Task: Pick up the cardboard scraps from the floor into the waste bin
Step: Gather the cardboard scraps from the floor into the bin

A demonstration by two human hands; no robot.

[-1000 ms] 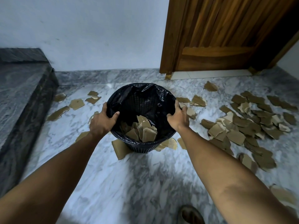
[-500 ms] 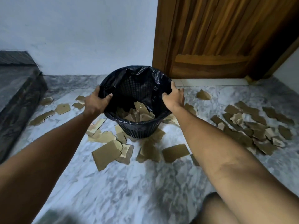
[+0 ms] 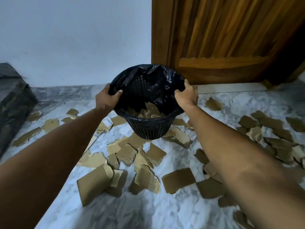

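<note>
A black mesh waste bin (image 3: 149, 128) lined with a black plastic bag hangs in the air above the floor, tilted toward me. Brown cardboard scraps lie inside it (image 3: 151, 110). My left hand (image 3: 107, 98) grips the rim on the left, thumb over the bag's edge. My right hand (image 3: 187, 95) grips the rim on the right. Many torn cardboard scraps (image 3: 143, 156) are strewn over the marble floor (image 3: 148, 210) below and in front of the bin. More scraps (image 3: 270, 134) are piled at the right, and a few (image 3: 49, 125) lie at the left.
A wooden door (image 3: 222, 38) stands behind the bin at the right. A pale wall (image 3: 74, 38) runs along the back. A dark stone step (image 3: 11, 96) rises at the left edge.
Both hands have lifted the bin off the floor and carried it up and away from me. Scraps that lay under and around it now show on the floor.
</note>
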